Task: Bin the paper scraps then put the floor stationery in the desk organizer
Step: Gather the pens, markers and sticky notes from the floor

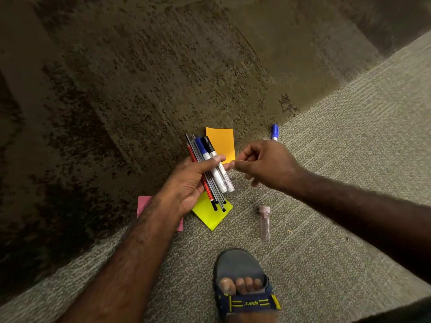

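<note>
The left hand [193, 180] clasps a bundle of markers and pencils [211, 170]; the right hand [261, 165] is loosely curled, empty. On the carpet floor [326, 183] remain coloured sticky notes [220, 142], a blue-capped marker [274, 132] and a clear plastic tube [264, 222]. No organizer is visible.

Gathering pens off the carpet

My left hand [194, 183] grips a bundle of markers and pencils [211, 169]; my right hand [261, 166], fingers curled, hovers beside it above orange [221, 142], yellow [211, 214] and pink [142, 205] sticky notes.
</note>
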`<state>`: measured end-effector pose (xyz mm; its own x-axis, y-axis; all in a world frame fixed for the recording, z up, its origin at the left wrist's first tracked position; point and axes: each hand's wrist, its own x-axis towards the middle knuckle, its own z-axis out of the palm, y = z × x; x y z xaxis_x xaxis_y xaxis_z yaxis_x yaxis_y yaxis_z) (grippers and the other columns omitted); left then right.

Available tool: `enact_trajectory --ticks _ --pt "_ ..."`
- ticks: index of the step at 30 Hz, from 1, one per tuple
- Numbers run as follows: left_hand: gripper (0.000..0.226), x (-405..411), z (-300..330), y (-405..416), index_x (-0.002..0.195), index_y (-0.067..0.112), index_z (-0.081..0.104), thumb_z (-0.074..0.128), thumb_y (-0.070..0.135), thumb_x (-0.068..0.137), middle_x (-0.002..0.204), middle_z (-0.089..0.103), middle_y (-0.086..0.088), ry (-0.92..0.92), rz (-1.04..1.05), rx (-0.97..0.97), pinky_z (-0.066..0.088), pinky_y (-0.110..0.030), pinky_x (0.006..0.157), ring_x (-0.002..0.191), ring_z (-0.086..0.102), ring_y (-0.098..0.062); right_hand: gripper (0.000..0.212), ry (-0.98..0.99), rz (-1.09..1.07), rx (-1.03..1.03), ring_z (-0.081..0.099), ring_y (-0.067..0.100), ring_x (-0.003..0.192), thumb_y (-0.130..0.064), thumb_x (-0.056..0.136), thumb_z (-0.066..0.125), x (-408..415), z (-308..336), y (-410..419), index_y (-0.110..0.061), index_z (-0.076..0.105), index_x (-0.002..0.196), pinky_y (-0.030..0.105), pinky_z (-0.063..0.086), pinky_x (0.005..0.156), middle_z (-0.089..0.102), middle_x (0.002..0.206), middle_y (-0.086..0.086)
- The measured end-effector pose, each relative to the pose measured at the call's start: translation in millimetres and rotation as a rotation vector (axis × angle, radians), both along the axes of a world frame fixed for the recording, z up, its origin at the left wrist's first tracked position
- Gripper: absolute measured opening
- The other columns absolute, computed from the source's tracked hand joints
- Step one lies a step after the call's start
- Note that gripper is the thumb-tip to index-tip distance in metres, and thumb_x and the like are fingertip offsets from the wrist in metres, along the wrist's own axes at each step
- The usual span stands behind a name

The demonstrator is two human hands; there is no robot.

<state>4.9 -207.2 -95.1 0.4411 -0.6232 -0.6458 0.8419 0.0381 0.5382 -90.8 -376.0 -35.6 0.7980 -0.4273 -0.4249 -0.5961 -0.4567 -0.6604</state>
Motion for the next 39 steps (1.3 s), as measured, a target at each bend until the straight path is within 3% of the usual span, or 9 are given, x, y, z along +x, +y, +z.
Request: enact_trajectory --ticks 5,11,15,21,25,28,34,37,39 --pt "0.032 3 1 0 0.121 0.003 0.063 0.072 0.003 0.090 0.114 0.079 -0.015 0.007 -0.003 0.003 0.065 -0.042 0.081 0.105 0.077 -0.030 0.036 0.223 0.063 -0.140 0.072 0.017 0.049 -0.044 0.081 0.086 -17 -4 -22 -0.015 0.065 0.082 0.030 0.060 0.047 0.074 0.061 0.002" --pt "0.018 0 1 -1 0.111 0.006 0.067 0.070 0.004 0.093 0.118 0.077 -0.016 0.011 -0.021 -0.001 0.066 -0.042 0.080 0.105 0.077 -0.031 0.046 0.560 0.141 -0.018 0.077 0.023 0.058 -0.044 0.077 0.090 -38 -4 -22 -0.010 0.063 0.093 0.035 0.064 0.055 0.077 0.066 0.006" --pt "0.021 -5 5 -1 0.113 0.004 0.067 0.072 0.007 0.093 0.118 0.077 -0.018 0.007 -0.035 -0.001 0.065 -0.041 0.079 0.106 0.077 -0.032 0.044 0.633 0.156 0.011 0.078 0.024 0.061 -0.036 0.077 0.092 -48 -5 -12 -0.004 0.067 0.093 0.034 0.063 0.054 0.078 0.070 0.012" --pt "0.030 -8 12 2 0.123 0.001 0.062 0.069 0.012 0.096 0.117 0.077 -0.020 0.046 -0.045 -0.010 0.065 -0.042 0.081 0.107 0.076 -0.033 0.033 0.556 0.125 -0.006 0.078 0.025 0.061 -0.017 0.084 0.087 -61 -15 0 -0.009 0.058 0.098 0.043 0.066 0.060 0.076 0.081 0.013" --pt "0.028 -10 16 4 0.124 0.004 0.062 0.064 0.020 0.101 0.116 0.076 -0.021 0.059 -0.030 -0.003 0.065 -0.044 0.084 0.105 0.077 -0.034 0.029 0.398 0.118 0.008 0.076 0.025 0.058 -0.023 0.085 0.086 -57 -11 -4 -0.012 0.061 0.094 0.033 0.062 0.050 0.077 0.070 0.009" --pt "0.030 -11 19 5 0.118 0.007 0.065 0.058 0.033 0.105 0.118 0.075 -0.024 0.084 -0.015 -0.002 0.062 -0.046 0.087 0.103 0.077 -0.036 0.029 0.265 0.122 0.053 0.076 0.023 0.061 -0.034 0.086 0.084 -47 2 -6 -0.016 0.062 0.094 0.036 0.064 0.054 0.078 0.071 0.003" --pt "0.059 -13 19 4 0.127 0.014 0.065 0.043 0.063 0.103 0.125 0.071 -0.027 0.134 -0.002 -0.061 0.060 -0.051 0.093 0.110 0.074 -0.036 0.033 0.058 0.155 0.096 0.076 0.021 0.065 -0.045 0.081 0.085 -19 30 12 -0.022 0.065 0.093 0.035 0.064 0.054 0.078 0.076 -0.002" --pt "0.082 -15 16 3 0.137 0.008 0.059 0.033 0.076 0.099 0.130 0.070 -0.024 0.198 0.012 -0.105 0.056 -0.055 0.101 0.118 0.071 -0.037 0.031 -0.001 0.158 0.094 0.077 0.026 0.066 -0.043 0.082 0.086 -5 35 26 -0.021 0.066 0.093 0.046 0.065 0.056 0.077 0.074 0.005" --pt "0.092 -16 14 2 0.139 0.008 0.059 0.026 0.082 0.095 0.127 0.073 -0.019 0.221 0.007 -0.092 0.057 -0.052 0.097 0.110 0.074 -0.034 0.030 -0.027 0.164 0.070 0.076 0.027 0.065 -0.041 0.083 0.087 4 35 33 -0.021 0.067 0.093 0.051 0.064 0.059 0.076 0.074 0.006"
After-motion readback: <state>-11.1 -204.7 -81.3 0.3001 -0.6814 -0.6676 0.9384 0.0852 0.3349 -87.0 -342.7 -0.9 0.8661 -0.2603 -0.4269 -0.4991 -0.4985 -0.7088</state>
